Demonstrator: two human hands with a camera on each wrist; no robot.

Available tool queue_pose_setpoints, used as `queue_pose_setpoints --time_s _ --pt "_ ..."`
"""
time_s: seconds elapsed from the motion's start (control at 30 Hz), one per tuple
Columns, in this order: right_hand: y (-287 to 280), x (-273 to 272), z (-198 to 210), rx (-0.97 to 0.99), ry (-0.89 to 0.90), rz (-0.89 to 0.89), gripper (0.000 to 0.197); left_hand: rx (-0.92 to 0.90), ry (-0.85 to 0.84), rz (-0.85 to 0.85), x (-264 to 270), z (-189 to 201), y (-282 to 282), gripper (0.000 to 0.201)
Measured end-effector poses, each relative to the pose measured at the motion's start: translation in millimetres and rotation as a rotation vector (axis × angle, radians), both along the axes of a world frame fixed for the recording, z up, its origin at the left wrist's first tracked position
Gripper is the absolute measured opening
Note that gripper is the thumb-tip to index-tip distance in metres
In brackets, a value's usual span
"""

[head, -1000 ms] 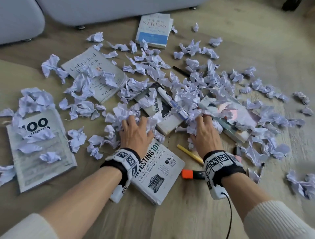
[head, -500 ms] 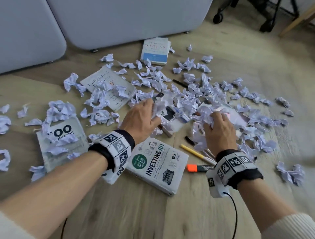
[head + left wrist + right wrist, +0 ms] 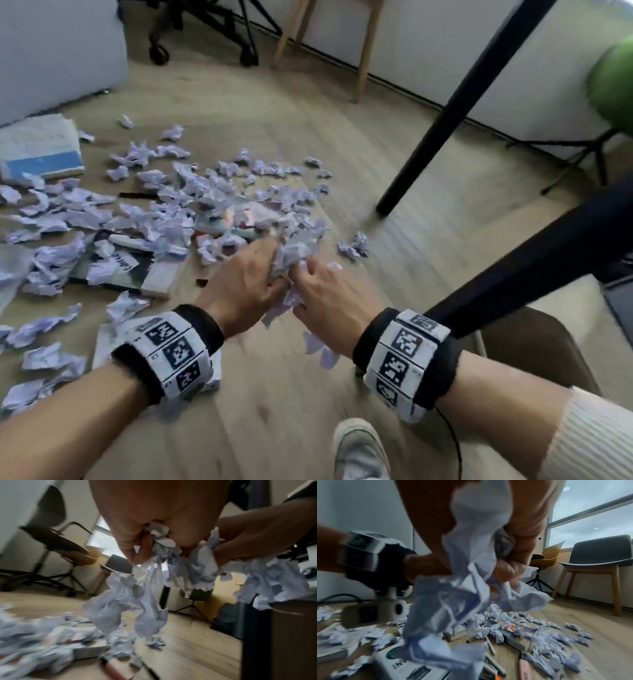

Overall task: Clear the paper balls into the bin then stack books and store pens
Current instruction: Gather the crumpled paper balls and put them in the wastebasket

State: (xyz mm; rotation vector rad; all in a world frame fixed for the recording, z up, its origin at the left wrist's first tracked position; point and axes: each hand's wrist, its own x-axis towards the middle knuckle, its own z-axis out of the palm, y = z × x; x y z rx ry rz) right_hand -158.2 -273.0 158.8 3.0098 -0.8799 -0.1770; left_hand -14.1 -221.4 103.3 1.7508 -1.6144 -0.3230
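right hand [image 3: 513,536] gripping crumpled paper balls [image 3: 453,601]; more paper, books [image 3: 412,669], pens [image 3: 489,646] on wood floor [image 3: 599,622].

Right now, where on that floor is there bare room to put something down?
Bare floor lies between the paper balls and the table leg, and near the shoe. Left, around the books, it is crowded.

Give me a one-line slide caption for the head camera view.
Both hands, left and right, grip a bundle of crumpled paper balls above the littered floor.
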Motion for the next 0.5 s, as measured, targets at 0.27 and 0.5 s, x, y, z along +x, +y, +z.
queue_pose_setpoints --time_s 0.27,0.5 --pt "3 -163 74 0.239 -0.041 -0.002 0.028 -0.083 -0.043 -0.504 -107 51 -17 0.021" --pt "-24 -295 98 0.091 -0.408 -0.107 0.018 -0.206 -0.086 -0.579 -226 91 -30 0.023"
